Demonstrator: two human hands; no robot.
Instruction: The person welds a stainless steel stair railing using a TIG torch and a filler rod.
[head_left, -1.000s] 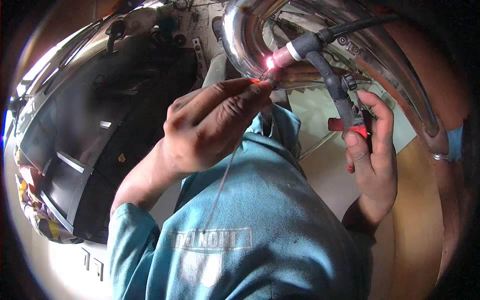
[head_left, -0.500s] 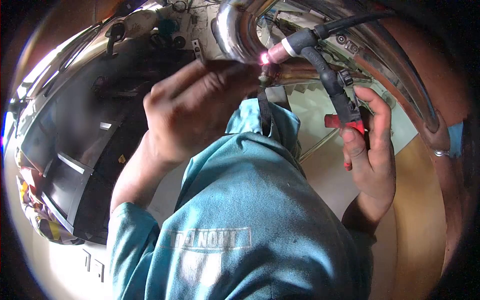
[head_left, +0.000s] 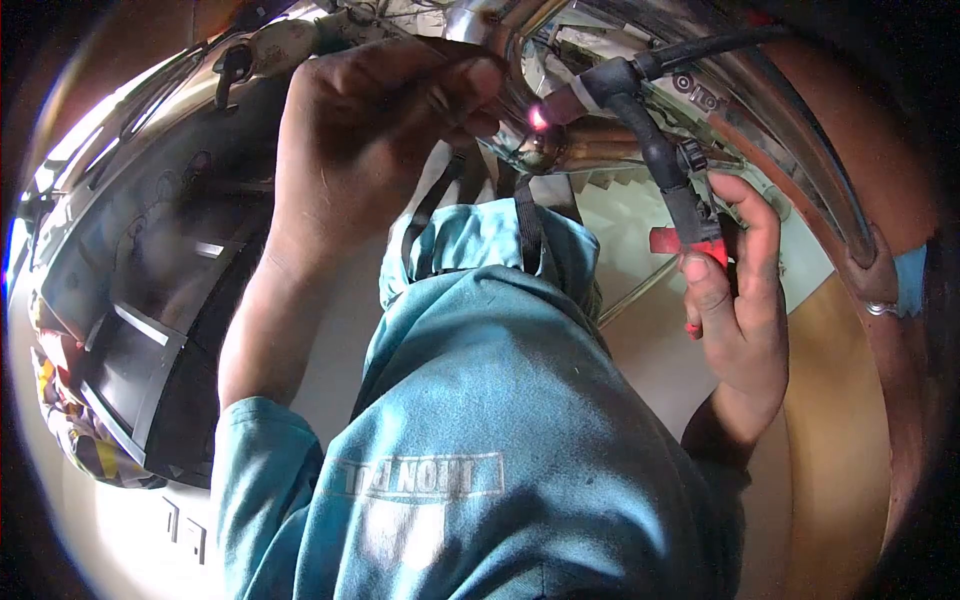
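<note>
And the left hand [head_left: 385, 130] has pulled away, left of the torch [head_left: 650, 135], fingers curled, any hold unclear! The right hand [head_left: 740, 290] stays half-closed round the torch, its glowing tip by the bent pipe [head_left: 513, 92], seemingly heating unaided.

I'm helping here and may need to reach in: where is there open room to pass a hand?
Seemingly open: the pale patch between the teal fabric shirt and the right hand; the narrower grey gap between shirt and left forearm. Crowded: around the pink glow, where the black torch, shiny curved metal pipe and left hand cluster in view. Depth is unclear.
</note>
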